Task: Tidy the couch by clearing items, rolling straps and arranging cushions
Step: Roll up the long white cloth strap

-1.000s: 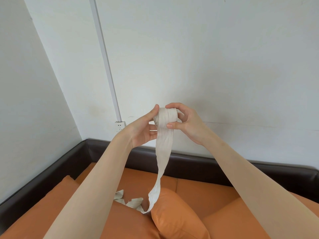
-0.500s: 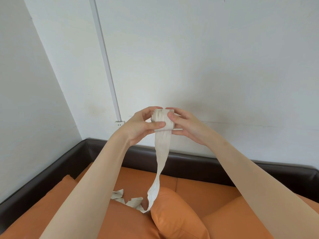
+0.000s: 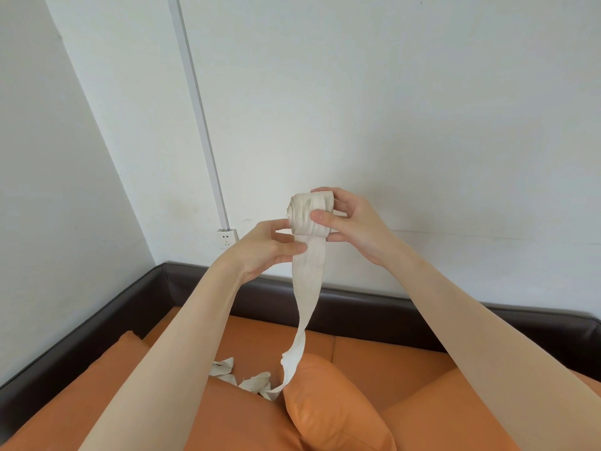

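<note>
We hold the cream strap [image 3: 305, 281] up in front of the wall with our 2 hands. Our right hand [image 3: 349, 222] grips the rolled part, and our left hand [image 3: 270, 252] pinches the loose band just below. Its tail hangs down to the orange couch [image 3: 374, 356], beside a cushion [image 3: 331, 408].

A plain living room in a home is suggested: an orange couch [image 3: 374, 356] with a dark frame is set into a corner of white walls [image 3: 390, 109], a loose cushion [image 3: 331, 408] near, a socket [image 3: 226, 239] at far left.
</note>
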